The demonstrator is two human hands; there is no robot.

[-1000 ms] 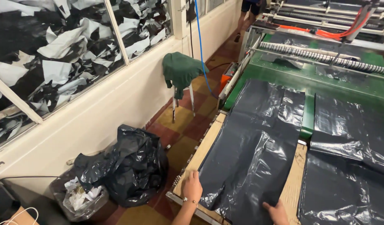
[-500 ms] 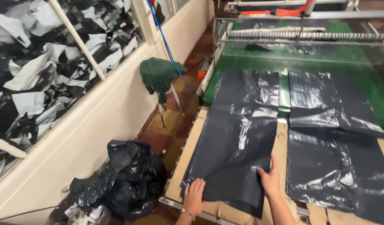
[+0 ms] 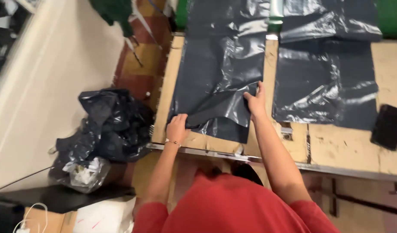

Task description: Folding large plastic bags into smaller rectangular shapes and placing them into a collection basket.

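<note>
Lifting black plastic sheet (image 3: 215, 77) edge now, both hands (image 3: 177, 127) gripping; earlier flat.

Red short-sleeved top, bare forearms, thin bracelet on the left hand (image 3: 177, 127) wrist

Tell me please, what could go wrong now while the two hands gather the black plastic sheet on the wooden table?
1. The left hand and right hand bunch the thin black plastic sheet near the worn wooden table's metal-edged front; it might snag or tear.
2. A flat black rectangular object lies near the second black plastic sheet; pulling that sheet could perhaps shift it.
</note>
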